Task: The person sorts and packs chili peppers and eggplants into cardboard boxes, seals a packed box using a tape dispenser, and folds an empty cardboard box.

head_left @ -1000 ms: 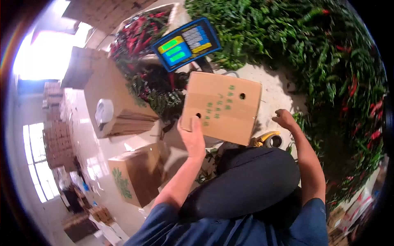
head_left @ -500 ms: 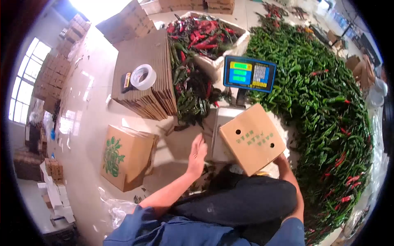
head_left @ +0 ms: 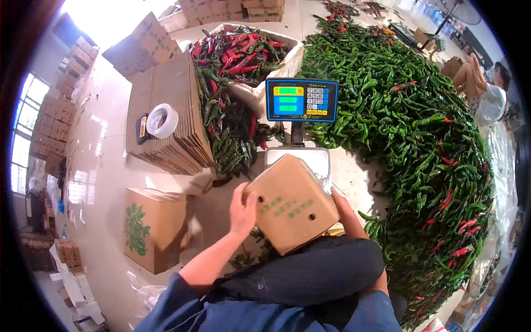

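Observation:
A closed cardboard box [head_left: 293, 205] with green print and two round holes is between my hands, tilted above my lap. My left hand [head_left: 243, 210] holds its left side, and my right hand [head_left: 345, 210] is against its right side, fingers partly hidden. Just behind the box lies the pale plate of a scale [head_left: 307, 159], with the blue display [head_left: 302, 100] standing above it. Green peppers [head_left: 409, 127] are heaped on the right. A white foam crate [head_left: 293, 61] of red and dark peppers stands behind on the left.
Flattened cartons [head_left: 166, 116] are stacked at the left, with a tape roll [head_left: 162, 121] on top. Another carton [head_left: 155, 229] stands nearer on the floor. At the far right sits another person [head_left: 489, 102]. Clear plastic [head_left: 498, 182] runs along the right edge.
The box went from my left hand to my right, and now both hands are on it. It has turned and moved left since half a second ago. My view has shifted.

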The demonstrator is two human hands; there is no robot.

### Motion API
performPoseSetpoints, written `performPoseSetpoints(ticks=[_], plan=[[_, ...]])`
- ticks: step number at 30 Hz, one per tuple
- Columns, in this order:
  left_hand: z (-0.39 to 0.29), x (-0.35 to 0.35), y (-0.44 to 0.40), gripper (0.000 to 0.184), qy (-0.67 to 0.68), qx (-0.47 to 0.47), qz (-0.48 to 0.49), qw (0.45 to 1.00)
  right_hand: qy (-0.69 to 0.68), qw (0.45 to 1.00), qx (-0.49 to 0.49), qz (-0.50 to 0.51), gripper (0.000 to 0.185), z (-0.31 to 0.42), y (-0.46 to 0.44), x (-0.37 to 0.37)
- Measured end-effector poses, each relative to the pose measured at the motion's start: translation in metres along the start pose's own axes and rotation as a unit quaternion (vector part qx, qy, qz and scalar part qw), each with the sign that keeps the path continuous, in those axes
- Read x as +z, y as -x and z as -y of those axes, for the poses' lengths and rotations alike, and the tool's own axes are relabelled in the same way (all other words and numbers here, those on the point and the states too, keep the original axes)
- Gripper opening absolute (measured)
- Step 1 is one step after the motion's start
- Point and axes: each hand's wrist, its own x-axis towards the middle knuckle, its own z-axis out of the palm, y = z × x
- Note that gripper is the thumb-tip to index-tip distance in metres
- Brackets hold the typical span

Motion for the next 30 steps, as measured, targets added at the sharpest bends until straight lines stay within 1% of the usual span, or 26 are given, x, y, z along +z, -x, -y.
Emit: performPoseSetpoints(ticks=[1, 3, 5, 6, 7, 8, 9, 11, 13, 14, 15, 17, 19, 21, 23, 25, 27, 29, 30], plan=[[0.008, -0.019, 0.006, 0.041, -0.013, -0.027, 0.006, 1.000, 0.050, 0.999, -0.011, -0.001, 0.067, -0.006, -0.001, 0.012], [0.025, -0.053, 0.022, 0.041, -0.031, -0.077, -0.010, 0.997, 0.036, 0.998, 0.046, -0.021, 0.065, 0.006, 0.021, 0.042], [0.078, -0.074, 0.022, 0.048, 0.117, -0.200, -0.019, 0.973, 0.081, 0.995, 0.057, 0.031, 0.059, 0.022, 0.052, 0.064], [0.079, -0.077, 0.023, 0.050, 0.163, -0.253, -0.053, 0.952, 0.105, 0.991, 0.063, 0.057, 0.056, 0.030, 0.066, 0.074], [0.085, -0.081, 0.027, 0.053, 0.211, -0.305, -0.088, 0.924, 0.144, 0.986, 0.058, 0.056, 0.054, 0.038, 0.076, 0.081], [0.105, -0.091, 0.024, 0.061, 0.233, -0.301, -0.029, 0.924, 0.185, 0.980, 0.049, 0.056, 0.053, 0.051, 0.081, 0.085], [0.092, -0.093, 0.020, 0.061, 0.271, -0.292, -0.031, 0.917, 0.224, 0.972, 0.039, 0.056, 0.052, 0.067, 0.086, 0.094], [0.043, -0.098, 0.023, 0.062, 0.337, -0.290, -0.041, 0.895, 0.278, 0.957, -0.006, 0.082, 0.047, 0.122, 0.116, 0.133], [0.018, -0.110, 0.013, 0.063, 0.420, -0.170, -0.016, 0.891, 0.380, 0.914, -0.049, 0.132, 0.058, 0.187, 0.148, 0.189], [0.006, -0.118, 0.008, 0.064, 0.459, -0.109, -0.003, 0.882, 0.401, 0.902, -0.087, 0.136, 0.057, 0.211, 0.159, 0.218], [-0.010, -0.132, 0.007, 0.057, 0.489, -0.055, -0.024, 0.870, 0.421, 0.888, -0.123, 0.140, 0.056, 0.224, 0.168, 0.248], [-0.028, -0.172, 0.008, 0.057, 0.511, 0.011, -0.061, 0.857, 0.449, 0.856, -0.207, 0.152, 0.052, 0.231, 0.184, 0.313], [-0.035, -0.227, 0.020, 0.056, 0.497, 0.029, -0.110, 0.860, 0.481, 0.822, -0.256, 0.168, 0.051, 0.221, 0.207, 0.388], [-0.026, -0.284, 0.043, 0.056, 0.469, 0.026, -0.164, 0.867, 0.501, 0.744, -0.404, 0.181, 0.050, 0.194, 0.202, 0.450], [-0.008, -0.337, 0.075, 0.056, 0.437, 0.004, -0.228, 0.870, 0.479, 0.726, -0.442, 0.220, 0.052, 0.169, 0.210, 0.513], [0.018, -0.378, 0.102, 0.055, 0.409, -0.027, -0.287, 0.866, 0.511, 0.686, -0.463, 0.232, 0.054, 0.141, 0.206, 0.568], [0.046, -0.406, 0.119, 0.055, 0.391, -0.062, -0.333, 0.856, 0.510, 0.702, -0.429, 0.254, 0.057, 0.112, 0.197, 0.609], [0.075, -0.425, 0.128, 0.054, 0.381, -0.091, -0.370, 0.842, 0.528, 0.690, -0.435, 0.237, 0.062, 0.072, 0.176, 0.630], [0.088, -0.431, 0.130, 0.054, 0.376, -0.102, -0.384, 0.837, 0.528, 0.687, -0.429, 0.257, 0.069, 0.048, 0.152, 0.632]])
